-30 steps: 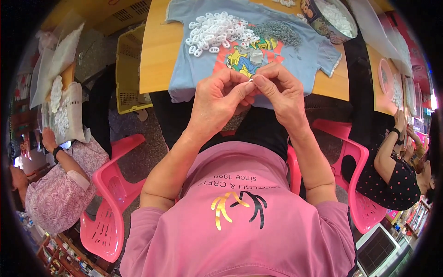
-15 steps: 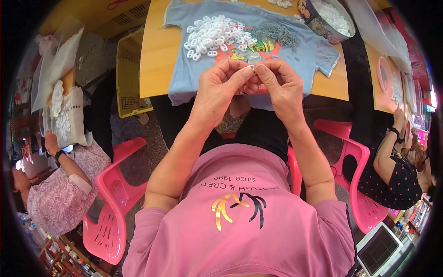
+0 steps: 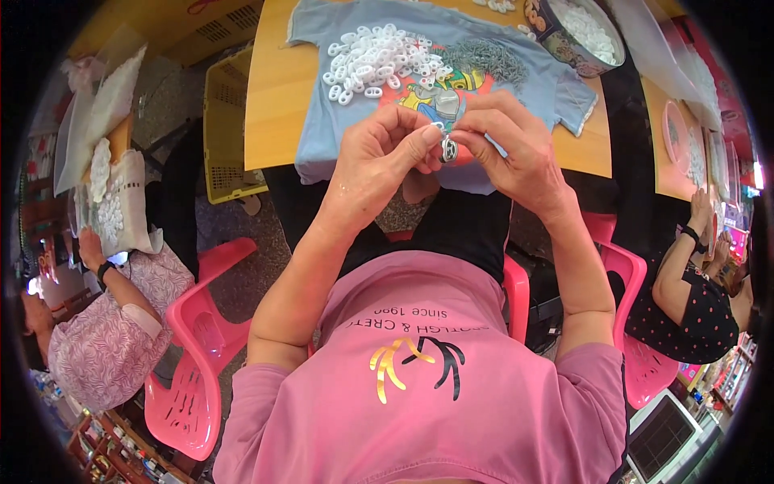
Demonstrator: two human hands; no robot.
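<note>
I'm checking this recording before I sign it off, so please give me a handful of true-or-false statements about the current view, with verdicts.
1. The left hand has a small white piece at its fingertips. True.
2. A white pile and a grey pile lie on a blue T-shirt. True.
3. The grey pile is left of the white pile. False: it is to the right.
4. The round patterned tin is covered by a lid. False: it is open, with white pieces inside.
5. The right hand is reaching into the tin. False: its fingertips are close to the left hand's.
6. A yellow crate is to the left of the wooden table. True.
</note>
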